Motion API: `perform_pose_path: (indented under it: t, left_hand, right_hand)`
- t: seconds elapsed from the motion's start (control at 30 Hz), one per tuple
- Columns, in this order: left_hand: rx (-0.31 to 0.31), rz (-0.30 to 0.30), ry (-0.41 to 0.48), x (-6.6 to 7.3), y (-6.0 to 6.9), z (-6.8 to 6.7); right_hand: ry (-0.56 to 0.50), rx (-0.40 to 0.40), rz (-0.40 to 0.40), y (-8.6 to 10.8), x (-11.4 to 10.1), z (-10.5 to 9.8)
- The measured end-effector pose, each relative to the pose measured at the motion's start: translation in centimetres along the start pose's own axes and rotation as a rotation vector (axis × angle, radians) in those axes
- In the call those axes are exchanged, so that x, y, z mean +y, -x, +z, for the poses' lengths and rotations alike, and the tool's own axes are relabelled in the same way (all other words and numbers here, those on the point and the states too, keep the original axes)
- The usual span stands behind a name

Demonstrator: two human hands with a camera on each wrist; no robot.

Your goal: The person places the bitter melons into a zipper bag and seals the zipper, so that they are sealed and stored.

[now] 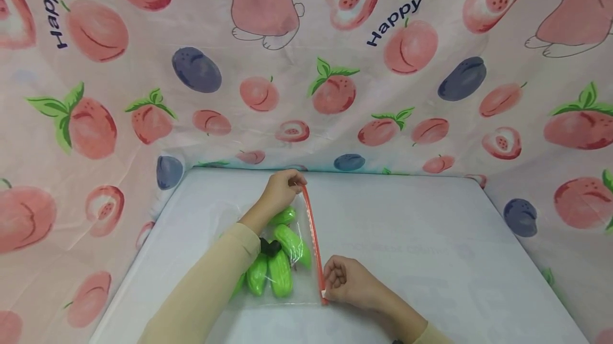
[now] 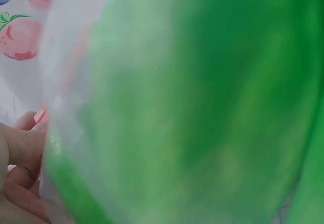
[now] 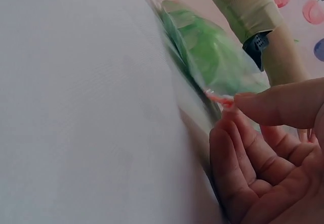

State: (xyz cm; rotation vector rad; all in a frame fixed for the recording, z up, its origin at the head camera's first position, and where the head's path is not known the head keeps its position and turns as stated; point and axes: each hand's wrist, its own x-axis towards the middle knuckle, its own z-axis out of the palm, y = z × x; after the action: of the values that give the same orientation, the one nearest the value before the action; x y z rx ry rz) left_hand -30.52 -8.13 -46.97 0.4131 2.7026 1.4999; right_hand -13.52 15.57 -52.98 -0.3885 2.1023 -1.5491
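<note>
A clear zip bag (image 1: 304, 290) with a red zip strip (image 1: 313, 232) lies on the white table, the strip along its right side. Inside are several bright green, ridged, vegetable-shaped pieces (image 1: 280, 275); their exact kind is unclear. My left hand (image 1: 283, 187) pinches the strip's far end. At the near end, my right hand (image 1: 351, 283) pinches the strip beside a small white slider (image 1: 324, 294), thumb against curled fingers, as the right wrist view also shows. Green pieces (image 2: 202, 102) fill the left wrist view, blurred. My left forearm hides part of the bag.
The white table (image 1: 407, 227) stretches right of the bag. Around its back and sides hangs a pink cloth (image 1: 287, 78) printed with peaches and plums. A black wrist device (image 1: 270, 247) sits on my left wrist, over the bag.
</note>
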Motion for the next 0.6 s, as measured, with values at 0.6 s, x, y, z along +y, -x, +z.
perform_pose_path:
  t: [0.6]
  left_hand:
    - [-0.073,0.014,0.018,-0.23,0.11,0.64]
  right_hand:
    - [-0.115,0.126,-0.015,-0.69,0.18,-0.41]
